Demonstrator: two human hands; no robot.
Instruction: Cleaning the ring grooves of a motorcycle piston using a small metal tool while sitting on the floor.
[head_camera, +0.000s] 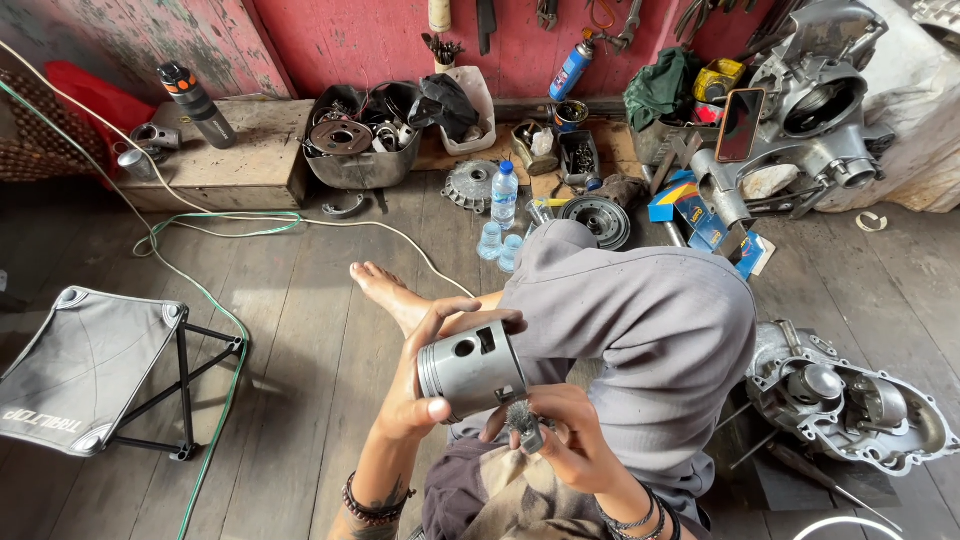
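My left hand (425, 375) grips a grey metal piston (472, 368), lying on its side above my lap, with thumb under it and fingers curled over its top. My right hand (565, 430) sits just below the piston and pinches a small round wire brush (523, 418) against the piston's lower edge. My bent knee in grey trousers (640, 310) rises to the right, and my bare foot (390, 292) rests on the wooden floor ahead.
An engine case (850, 400) lies at right, a larger engine block (820, 110) at back right. A folding stool (90, 365) stands at left. A metal basin of parts (360, 135), water bottle (505, 195), spray can (572, 68), boxes and cables lie along the red wall.
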